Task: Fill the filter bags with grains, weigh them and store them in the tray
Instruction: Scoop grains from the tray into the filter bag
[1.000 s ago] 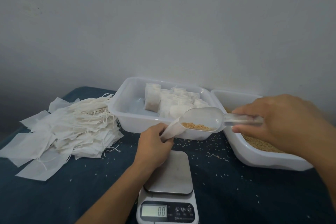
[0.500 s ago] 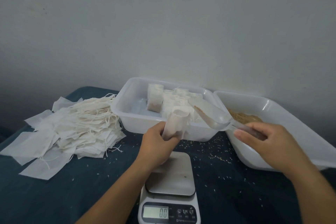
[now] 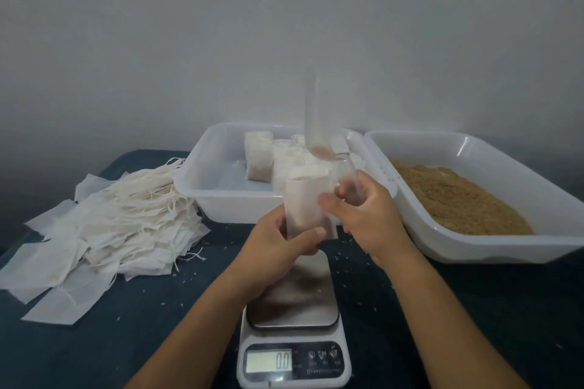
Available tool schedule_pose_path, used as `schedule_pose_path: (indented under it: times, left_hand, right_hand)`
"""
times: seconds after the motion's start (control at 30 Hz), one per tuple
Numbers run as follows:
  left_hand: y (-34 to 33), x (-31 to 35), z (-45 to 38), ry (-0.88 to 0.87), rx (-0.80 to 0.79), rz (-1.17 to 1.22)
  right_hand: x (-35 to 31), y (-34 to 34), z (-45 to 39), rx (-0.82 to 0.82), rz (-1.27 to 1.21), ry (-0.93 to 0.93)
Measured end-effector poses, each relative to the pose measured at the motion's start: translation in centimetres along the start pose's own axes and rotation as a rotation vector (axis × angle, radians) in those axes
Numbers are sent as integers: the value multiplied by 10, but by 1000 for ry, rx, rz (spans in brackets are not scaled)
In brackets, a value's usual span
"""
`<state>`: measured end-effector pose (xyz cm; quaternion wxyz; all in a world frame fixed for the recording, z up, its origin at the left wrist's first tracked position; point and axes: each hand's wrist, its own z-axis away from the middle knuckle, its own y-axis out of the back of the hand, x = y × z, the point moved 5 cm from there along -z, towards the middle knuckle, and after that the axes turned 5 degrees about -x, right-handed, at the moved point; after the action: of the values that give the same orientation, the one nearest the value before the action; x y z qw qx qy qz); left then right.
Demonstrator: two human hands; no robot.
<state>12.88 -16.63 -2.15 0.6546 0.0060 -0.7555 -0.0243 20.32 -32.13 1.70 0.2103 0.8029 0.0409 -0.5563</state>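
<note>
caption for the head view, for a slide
Both hands, left and right, hold a filter bag above the scale.

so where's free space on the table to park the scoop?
Bare cloth front right, between the scale and the grain tray, and front left below the empty bag pile. Crowded at centre: both hands, the filter bag and the scoop above the scale platform.

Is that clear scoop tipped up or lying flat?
Tipped up. The scoop stands nearly vertical, bowl upward, a few grains at its base, its handle held by the right hand beside the filter bag.
</note>
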Motion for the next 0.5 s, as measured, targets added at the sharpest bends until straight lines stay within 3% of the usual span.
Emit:
schedule_pose_path:
  times: [0.07, 0.23, 0.5]
  left_hand:
    - [-4, 4, 1, -9, -3, 35]
    - [0, 20, 4, -146, 186, 49]
    - [10, 13, 0, -57, 226, 53]
  right_hand:
    - [-1, 2, 2, 28, -45, 24]
    - [-5, 7, 9, 53, -164, 66]
    - [-10, 7, 13, 77, -183, 95]
